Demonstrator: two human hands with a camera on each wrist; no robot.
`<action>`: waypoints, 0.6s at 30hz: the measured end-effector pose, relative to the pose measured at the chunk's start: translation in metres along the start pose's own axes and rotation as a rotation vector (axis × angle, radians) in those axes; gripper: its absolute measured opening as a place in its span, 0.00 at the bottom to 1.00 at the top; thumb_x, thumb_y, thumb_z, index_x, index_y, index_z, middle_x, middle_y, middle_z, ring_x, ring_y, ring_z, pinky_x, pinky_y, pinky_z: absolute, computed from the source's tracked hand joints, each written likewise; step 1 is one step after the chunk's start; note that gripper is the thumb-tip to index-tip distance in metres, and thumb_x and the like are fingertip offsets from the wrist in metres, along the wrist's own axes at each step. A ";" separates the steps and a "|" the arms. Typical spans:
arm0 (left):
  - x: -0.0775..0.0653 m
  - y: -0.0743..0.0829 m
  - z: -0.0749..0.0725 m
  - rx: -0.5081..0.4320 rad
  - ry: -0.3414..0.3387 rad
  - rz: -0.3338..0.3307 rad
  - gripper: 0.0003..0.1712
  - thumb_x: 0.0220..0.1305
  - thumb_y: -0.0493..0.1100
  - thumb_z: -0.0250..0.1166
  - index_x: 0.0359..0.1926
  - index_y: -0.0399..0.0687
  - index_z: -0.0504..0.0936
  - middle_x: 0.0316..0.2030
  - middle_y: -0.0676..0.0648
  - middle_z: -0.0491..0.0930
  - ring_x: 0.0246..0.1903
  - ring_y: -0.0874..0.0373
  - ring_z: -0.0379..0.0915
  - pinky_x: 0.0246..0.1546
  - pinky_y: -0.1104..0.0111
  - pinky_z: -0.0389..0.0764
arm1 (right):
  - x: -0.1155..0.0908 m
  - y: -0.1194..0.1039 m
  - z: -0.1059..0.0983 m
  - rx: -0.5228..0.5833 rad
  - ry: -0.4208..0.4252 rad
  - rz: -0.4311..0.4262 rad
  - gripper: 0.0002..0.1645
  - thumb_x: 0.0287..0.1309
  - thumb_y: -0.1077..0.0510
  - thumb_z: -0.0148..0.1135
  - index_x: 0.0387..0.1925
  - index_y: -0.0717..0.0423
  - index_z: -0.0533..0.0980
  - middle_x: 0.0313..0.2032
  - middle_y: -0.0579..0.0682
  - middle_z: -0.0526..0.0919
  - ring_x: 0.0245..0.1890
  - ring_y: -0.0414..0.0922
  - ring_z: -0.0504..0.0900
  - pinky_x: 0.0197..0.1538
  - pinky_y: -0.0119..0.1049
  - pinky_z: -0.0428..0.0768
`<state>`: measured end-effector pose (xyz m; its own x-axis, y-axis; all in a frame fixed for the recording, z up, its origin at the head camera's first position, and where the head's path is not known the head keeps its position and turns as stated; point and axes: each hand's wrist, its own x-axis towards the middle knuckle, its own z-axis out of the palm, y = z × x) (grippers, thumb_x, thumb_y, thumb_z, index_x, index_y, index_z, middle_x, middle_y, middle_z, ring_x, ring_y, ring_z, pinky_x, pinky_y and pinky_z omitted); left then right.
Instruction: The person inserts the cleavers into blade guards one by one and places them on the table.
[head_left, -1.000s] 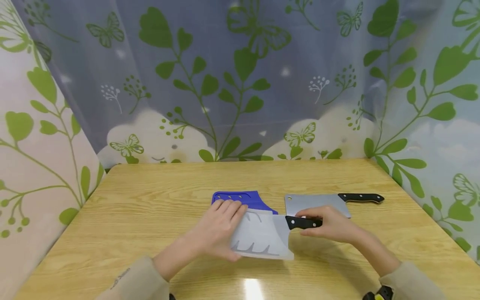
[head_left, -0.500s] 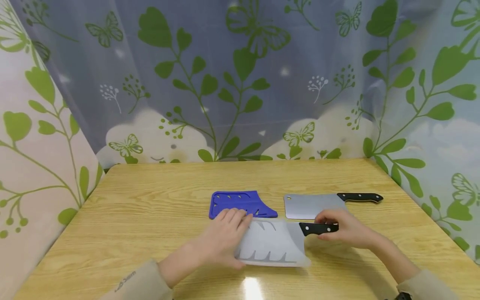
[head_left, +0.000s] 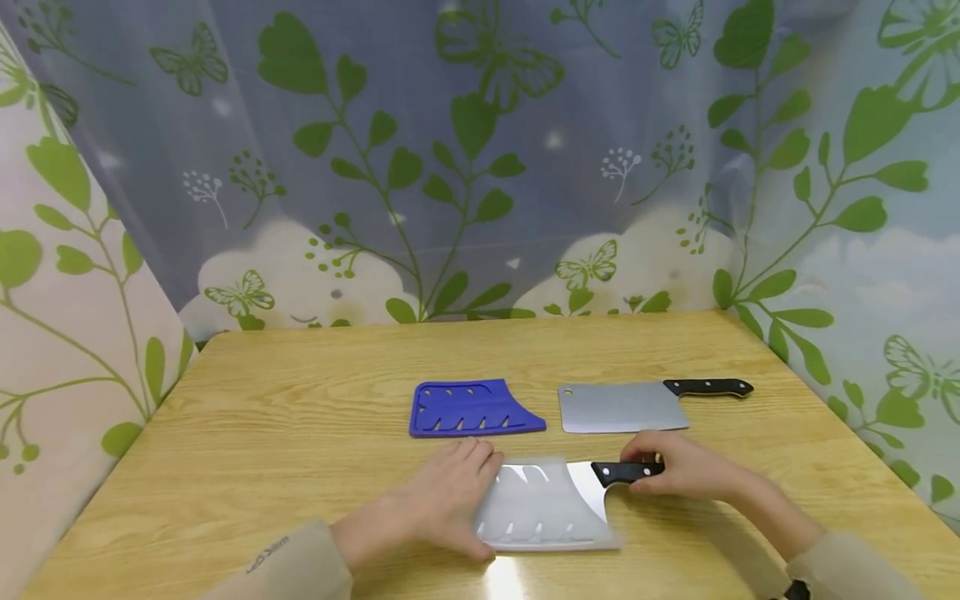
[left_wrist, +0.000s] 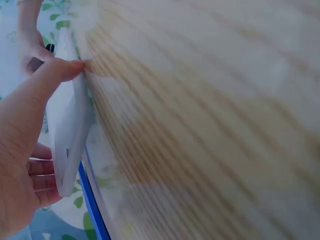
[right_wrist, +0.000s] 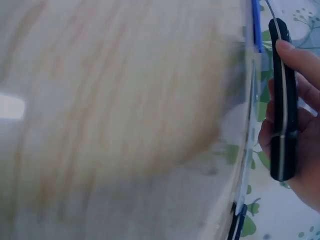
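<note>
A cleaver with a black riveted handle lies mostly inside a translucent white blade cover; a strip of bare blade shows between cover and handle. My left hand grips the cover's left end, thumb at the near edge, fingers at the far edge. In the left wrist view the white cover is seen edge-on between thumb and fingers. My right hand holds the handle; the right wrist view shows thumb and fingers around the black handle.
Behind the hands a blue blade cover lies flat on the wooden table. To its right rests a second, uncovered cleaver, its handle pointing right. A leaf-patterned curtain encloses the back and sides.
Both hands have brought the covered cleaver nearer and lower, slightly to the right. The blue cover, partly hidden before, is now fully visible. The right hand still holds the handle.
</note>
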<state>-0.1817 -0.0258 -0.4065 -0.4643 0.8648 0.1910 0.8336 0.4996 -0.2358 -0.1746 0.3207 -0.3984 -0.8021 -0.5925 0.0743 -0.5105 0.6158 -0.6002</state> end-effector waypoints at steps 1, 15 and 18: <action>0.000 -0.001 0.001 -0.006 -0.005 0.001 0.58 0.28 0.77 0.64 0.54 0.38 0.70 0.44 0.46 0.69 0.43 0.55 0.64 0.47 0.67 0.70 | 0.001 0.001 0.001 -0.009 -0.005 0.005 0.14 0.49 0.52 0.68 0.38 0.51 0.77 0.33 0.37 0.76 0.33 0.35 0.71 0.35 0.32 0.71; -0.003 -0.011 0.007 -0.161 -0.140 0.009 0.57 0.36 0.79 0.60 0.58 0.40 0.70 0.47 0.48 0.70 0.49 0.56 0.64 0.54 0.64 0.66 | 0.001 0.011 0.003 0.009 -0.049 0.013 0.17 0.51 0.54 0.67 0.42 0.58 0.77 0.40 0.47 0.80 0.40 0.39 0.77 0.42 0.35 0.76; -0.005 -0.013 0.005 -0.174 -0.150 -0.021 0.58 0.37 0.80 0.58 0.59 0.41 0.69 0.49 0.48 0.70 0.51 0.55 0.64 0.53 0.61 0.66 | -0.004 0.016 -0.001 0.046 -0.015 0.048 0.17 0.53 0.55 0.65 0.43 0.60 0.76 0.39 0.48 0.80 0.39 0.38 0.76 0.40 0.34 0.76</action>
<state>-0.1917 -0.0358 -0.4092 -0.5109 0.8583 0.0477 0.8561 0.5130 -0.0624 -0.1798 0.3331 -0.4073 -0.8205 -0.5707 0.0325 -0.4561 0.6194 -0.6391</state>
